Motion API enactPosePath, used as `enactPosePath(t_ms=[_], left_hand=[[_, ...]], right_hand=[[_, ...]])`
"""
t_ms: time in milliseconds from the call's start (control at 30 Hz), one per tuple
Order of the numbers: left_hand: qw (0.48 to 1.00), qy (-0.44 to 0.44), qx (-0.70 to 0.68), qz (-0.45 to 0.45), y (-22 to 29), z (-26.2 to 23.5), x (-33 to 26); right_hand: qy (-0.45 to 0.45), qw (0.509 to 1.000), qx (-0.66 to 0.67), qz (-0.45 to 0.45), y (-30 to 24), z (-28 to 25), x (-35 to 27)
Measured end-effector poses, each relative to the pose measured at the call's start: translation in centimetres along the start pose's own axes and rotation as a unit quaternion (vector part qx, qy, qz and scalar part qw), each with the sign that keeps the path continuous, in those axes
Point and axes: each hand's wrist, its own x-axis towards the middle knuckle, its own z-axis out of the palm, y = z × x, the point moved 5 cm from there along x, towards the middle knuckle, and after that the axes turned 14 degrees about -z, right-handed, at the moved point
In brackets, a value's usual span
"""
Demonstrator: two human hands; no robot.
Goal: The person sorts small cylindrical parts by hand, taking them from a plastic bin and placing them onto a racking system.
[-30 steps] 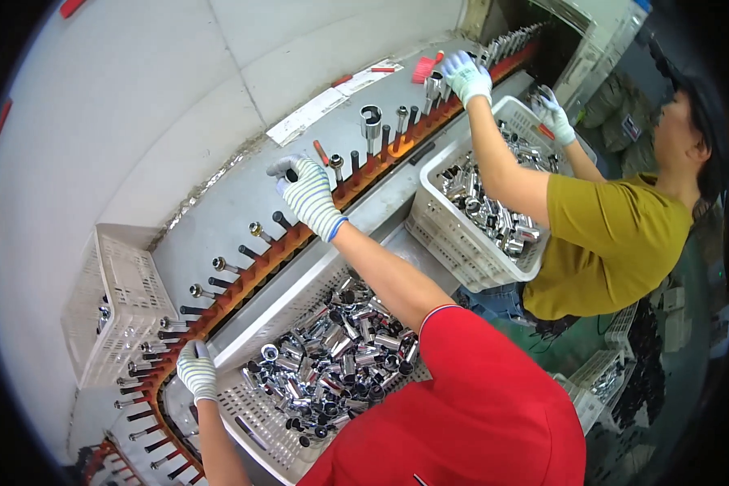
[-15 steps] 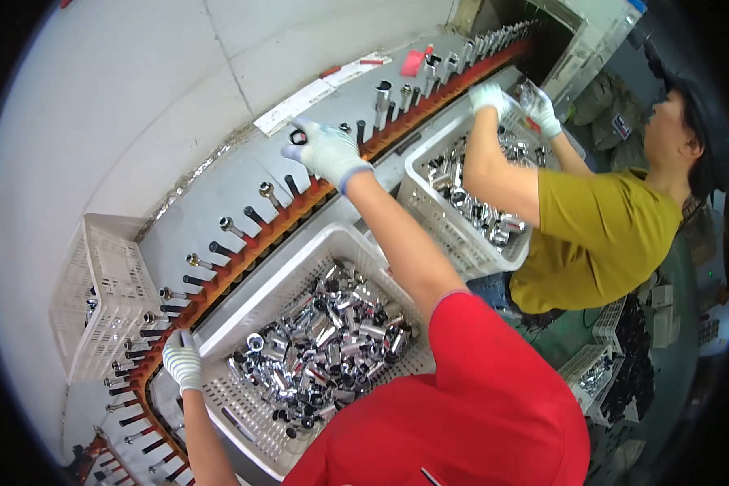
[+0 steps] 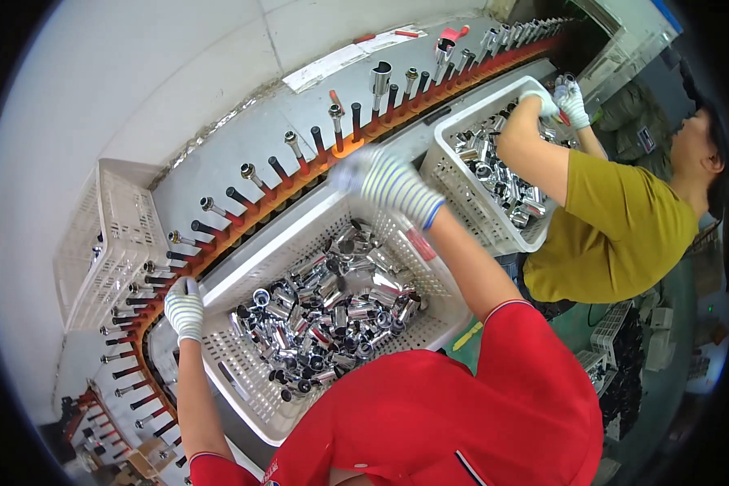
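My right hand [image 3: 385,185], in a striped glove, is over the far right part of a white crate [image 3: 239,394], close to the conveyor [image 3: 247,219]. Motion smears its fingers, so what they hold, if anything, does not show. The crate is heaped with short chrome tubes [image 3: 324,312], some with dark ends. My left hand [image 3: 185,312], gloved too, is by the crate's left corner at the conveyor's near edge. Its fingers are curled in and partly hidden; anything within them cannot be made out. Upright posts [image 3: 279,172] line the orange conveyor, some topped with metal fittings, others dark-tipped.
At the right a co-worker in an olive shirt [image 3: 620,227] has gloved hands over a second crate [image 3: 437,174] of chrome parts. Another white crate [image 3: 130,219] stands left, beyond the conveyor. A wall [image 3: 186,81] rises behind it.
My right hand has come down from over the conveyor posts toward the crate. The dark-rimmed ring-shaped piece at its fingertips no longer shows. My left hand stays near the crate's corner; the view has shifted.
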Motion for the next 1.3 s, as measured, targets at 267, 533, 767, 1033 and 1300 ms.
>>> enactPosePath(t_ms=[267, 533, 767, 1033, 1300], left_hand=[[1.000, -0.003, 0.006, 0.000, 1.6, 0.2, 0.0], [1.000, 0.005, -0.002, -0.031, -0.4, 0.4, -1.4], [1.000, 0.008, -0.007, -0.025, 0.8, -0.1, -0.7], [1.000, 0.014, 0.002, -0.010, 1.2, 0.5, -0.7], [1.000, -0.019, 0.021, 0.010, 1.8, -0.3, 0.3]], right_hand=[[0.274, 0.946, -0.170, 0.045, 5.7, -7.4, 14.4], [0.371, 0.918, -0.092, -0.104, 1.0, -1.9, 3.6], [0.091, 0.977, -0.144, 0.129, 8.0, -13.7, 11.0], [0.208, 0.961, 0.146, 0.109, 6.5, -8.5, 1.0], [0.396, 0.895, 0.182, -0.090, -3.8, -7.8, -9.7]])
